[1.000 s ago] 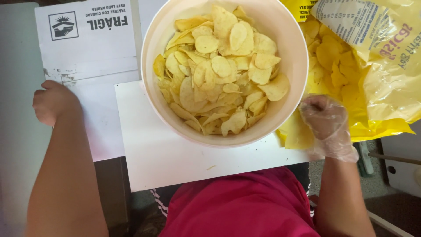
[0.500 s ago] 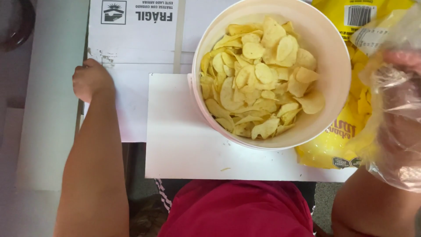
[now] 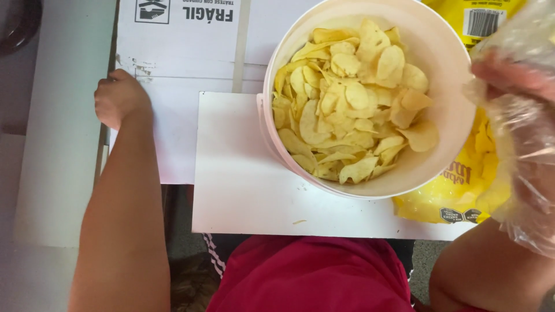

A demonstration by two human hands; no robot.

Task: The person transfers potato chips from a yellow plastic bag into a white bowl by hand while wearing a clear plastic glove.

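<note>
A white plastic bucket [image 3: 448, 98] full of potato chips [image 3: 352, 104] stands on a white board [image 3: 243, 190]. My left hand [image 3: 118, 98] is a closed fist resting on the edge of a white cardboard box [image 3: 173, 63], left of the bucket, holding nothing I can see. My right hand [image 3: 520, 115], in a clear plastic glove, is raised close to the camera at the right, beside the bucket's rim and over a yellow chip bag [image 3: 462, 190]. I cannot tell whether it holds anything.
The yellow chip bag lies under and behind the bucket at the right. A white surface [image 3: 58, 144] runs along the left. My red clothing [image 3: 312, 277] fills the bottom middle. A dark object [image 3: 17, 23] sits at the top left corner.
My gloved right hand has risen from the chip bag at table level to near the camera. The view has shifted so the bucket now sits further right. The left fist stays on the box.
</note>
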